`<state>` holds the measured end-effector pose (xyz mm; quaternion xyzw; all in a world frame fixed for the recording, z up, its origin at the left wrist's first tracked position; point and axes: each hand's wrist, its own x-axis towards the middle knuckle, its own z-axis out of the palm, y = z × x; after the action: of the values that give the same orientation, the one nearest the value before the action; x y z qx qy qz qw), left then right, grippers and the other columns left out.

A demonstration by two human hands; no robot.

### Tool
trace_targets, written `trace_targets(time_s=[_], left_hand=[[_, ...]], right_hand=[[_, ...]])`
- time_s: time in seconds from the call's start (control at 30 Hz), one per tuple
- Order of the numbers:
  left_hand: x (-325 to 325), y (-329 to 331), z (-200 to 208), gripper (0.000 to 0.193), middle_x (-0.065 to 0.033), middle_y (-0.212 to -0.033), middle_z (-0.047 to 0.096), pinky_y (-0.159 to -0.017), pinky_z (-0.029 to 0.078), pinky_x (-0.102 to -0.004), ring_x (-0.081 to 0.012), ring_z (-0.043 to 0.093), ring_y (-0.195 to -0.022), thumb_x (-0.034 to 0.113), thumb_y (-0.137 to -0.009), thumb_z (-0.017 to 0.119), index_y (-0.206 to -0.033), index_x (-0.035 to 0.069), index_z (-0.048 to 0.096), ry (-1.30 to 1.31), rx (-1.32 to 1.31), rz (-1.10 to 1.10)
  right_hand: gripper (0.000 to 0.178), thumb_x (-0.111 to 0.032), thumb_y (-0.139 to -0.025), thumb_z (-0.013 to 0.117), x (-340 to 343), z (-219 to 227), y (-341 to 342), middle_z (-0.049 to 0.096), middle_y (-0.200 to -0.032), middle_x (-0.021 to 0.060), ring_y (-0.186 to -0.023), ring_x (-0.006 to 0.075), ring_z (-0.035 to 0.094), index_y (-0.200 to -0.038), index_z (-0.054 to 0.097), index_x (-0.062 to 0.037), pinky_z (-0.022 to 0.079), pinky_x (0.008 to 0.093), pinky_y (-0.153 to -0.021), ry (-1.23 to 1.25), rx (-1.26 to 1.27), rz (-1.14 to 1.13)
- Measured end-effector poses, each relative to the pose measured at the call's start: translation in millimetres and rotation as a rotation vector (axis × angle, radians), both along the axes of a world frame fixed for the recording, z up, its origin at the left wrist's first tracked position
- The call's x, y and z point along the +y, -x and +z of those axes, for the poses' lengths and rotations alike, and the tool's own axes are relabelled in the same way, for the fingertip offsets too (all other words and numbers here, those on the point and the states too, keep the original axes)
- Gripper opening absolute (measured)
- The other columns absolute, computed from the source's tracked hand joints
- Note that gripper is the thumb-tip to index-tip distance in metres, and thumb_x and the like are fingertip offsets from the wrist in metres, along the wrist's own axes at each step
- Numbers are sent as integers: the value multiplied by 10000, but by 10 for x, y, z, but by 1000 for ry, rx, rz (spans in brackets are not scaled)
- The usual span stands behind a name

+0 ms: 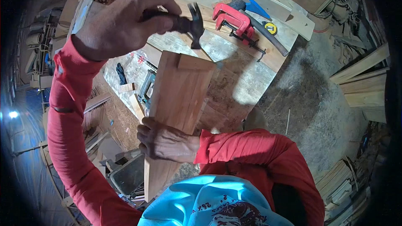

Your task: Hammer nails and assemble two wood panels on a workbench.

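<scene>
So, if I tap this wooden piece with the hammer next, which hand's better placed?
Probably your left: the left hand grips the hammer near the far end of the wooden piece, while the right hand holds that piece nearer you.

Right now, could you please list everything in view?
Metal claw hammer: one, dark, upper centre
Long wooden workpiece: one, brown, centre
Flat worktable: one, whitish and brown, beneath tools
Curved metal clamps: apparently two, red, worktable's right
Long-handled tool: one, dark, beside clamps
Round tape measure: one, yellow, beside clamps
Flat pointed tool: one, blue, beyond clamps
Handheld tool: one, grey, left of workpiece
Stacked wooden planks: uncounted, pale brown, right edge
Printed cloth: one, blue, bottom edge
Left hand: one, bare, gripping claw hammer
Right hand: one, bare, holding workpiece
</scene>
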<state>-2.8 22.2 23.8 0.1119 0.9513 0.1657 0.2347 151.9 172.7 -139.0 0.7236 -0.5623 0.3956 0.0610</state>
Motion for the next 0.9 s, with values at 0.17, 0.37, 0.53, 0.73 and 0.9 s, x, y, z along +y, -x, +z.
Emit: trace_targets(time_s=[0.17, 0.37, 0.53, 0.73, 0.9], left_hand=[[-159, 32, -37, 229, -76, -1011, 686, -835, 509, -280, -132, 626, -912, 62, -973, 602, -1193, 5, 637, -454, 415, 229], [-103, -62, 22, 209, -86, -891, 678, -755, 523, -278, -149, 639, -798, 31, -950, 607, -1154, -7, 634, -100, 264, -23], [234, -50, 221, 399, -84, -826, 665, -566, 467, -259, -117, 523, -597, 249, -965, 662, -1297, 36, 599, -57, 325, 352], [48, -131, -120, 178, -106, -991, 706, -857, 532, -301, -159, 676, -952, -5, -932, 641, -1110, -12, 642, 85, 255, -69], [587, -275, 577, 316, -48, -773, 654, -525, 431, -237, -91, 509, -556, 175, -980, 635, -1211, -39, 600, -47, 577, 695]], right_hand=[[122, -175, -710, 620, -23, 101, -14, 512, -745, 41, -846, 214, 543, -705, 596, -56, 438, 352, -844, 22, 78, -26], [103, -165, -715, 617, -37, -36, -162, 516, -757, 40, -851, 220, 541, -702, 605, -63, 439, 363, -848, 46, 18, -1], [100, -167, -713, 623, -13, 16, -134, 524, -755, 35, -863, 221, 543, -694, 612, -69, 439, 368, -866, 7, 36, -11], [93, -167, -728, 609, -16, -60, -160, 533, -777, 34, -889, 219, 550, -721, 614, -75, 428, 355, -877, -1, 26, 27], [148, -199, -708, 613, -47, 33, -140, 542, -773, 40, -899, 222, 552, -775, 618, -67, 425, 371, -870, 2, -5, 76]])
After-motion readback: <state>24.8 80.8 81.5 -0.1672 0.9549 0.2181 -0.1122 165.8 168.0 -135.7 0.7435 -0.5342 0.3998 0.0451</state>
